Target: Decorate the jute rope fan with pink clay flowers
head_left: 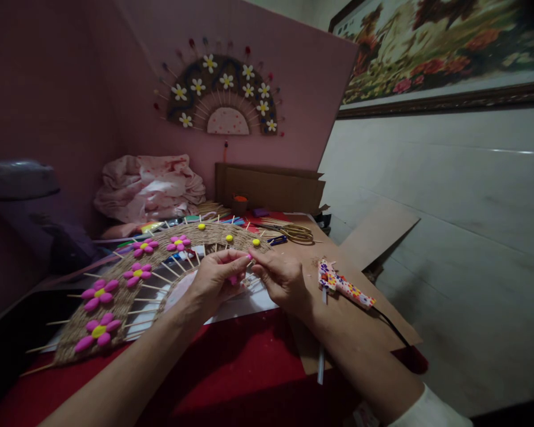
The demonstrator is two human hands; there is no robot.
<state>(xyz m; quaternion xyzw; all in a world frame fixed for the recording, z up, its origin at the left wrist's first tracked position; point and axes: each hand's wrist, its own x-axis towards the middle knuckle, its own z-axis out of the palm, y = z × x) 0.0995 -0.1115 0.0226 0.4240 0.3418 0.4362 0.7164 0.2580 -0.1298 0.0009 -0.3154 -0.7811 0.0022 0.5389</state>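
Observation:
My left hand (220, 273) and my right hand (282, 277) meet over the middle of the table, fingertips pinched together on a small bit of pink modelling clay (250, 257). More pink clay (232, 280) shows under the fingers of my left hand. Beneath and behind both hands lies a twine-covered half-round fan (124, 270) with thin wooden sticks poking out of it. Pink clay flowers with yellow centres, such as this flower (100, 295), sit along its left side. Bare yellow clay discs (229, 238) dot its top, and my hands hide part of its right end.
A glue gun (345, 284) in flowered cloth lies on cardboard (324, 243) at the right. Gold-handled scissors (298, 233) lie behind my right hand. Pink cloth (151, 187) is heaped at the back left. A finished fan (226, 89) with white flowers hangs on the pink board.

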